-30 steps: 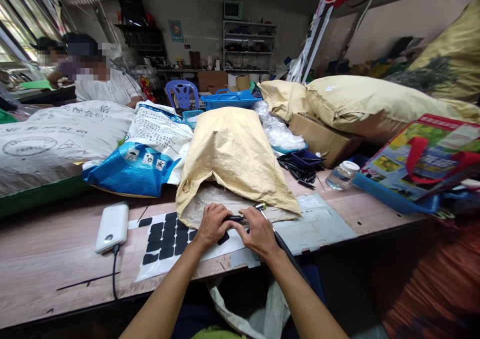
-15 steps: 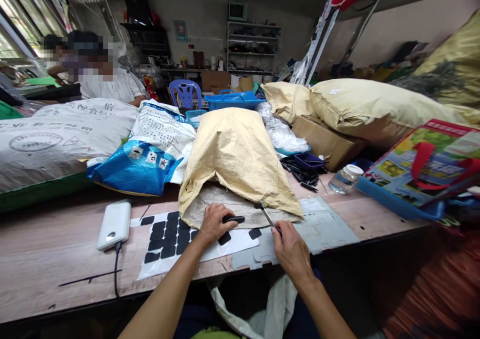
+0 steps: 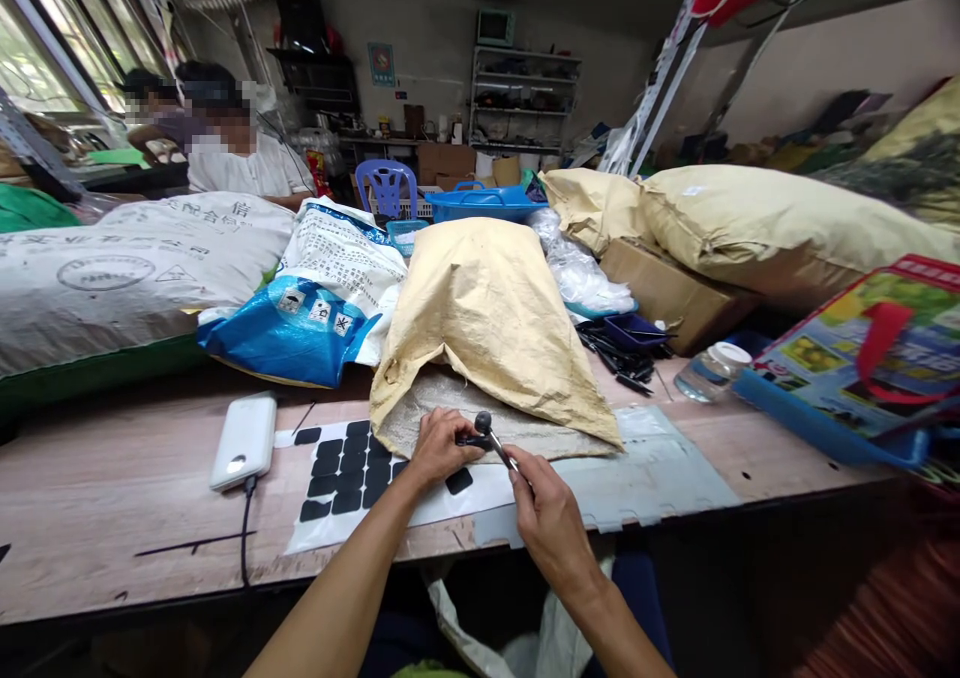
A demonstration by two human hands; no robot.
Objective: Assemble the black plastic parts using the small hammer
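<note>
My left hand (image 3: 437, 448) is closed on a short black rod-like piece (image 3: 473, 442), resting at the open mouth of a beige woven sack (image 3: 487, 308). My right hand (image 3: 546, 508) grips a thin metal rod (image 3: 501, 450) with a dark rounded head. That head sits right by the end of the black piece; whether they touch I cannot tell. Under my left wrist lies a white sheet of black rounded-square stickers (image 3: 349, 478). A grey-blue flat board (image 3: 660, 468) lies beneath and right of the sack's mouth.
On the left are a white power bank (image 3: 244, 440) with a cable, a blue-white bag (image 3: 315, 298) and a large white sack (image 3: 135, 268). To the right are black parts (image 3: 619, 353), a clear jar (image 3: 712, 370) and a blue tray (image 3: 832, 423). A person (image 3: 240, 168) sits behind.
My right hand has moved left, bringing the rod's head up to the black piece in my left hand. The view has swung slightly left.
</note>
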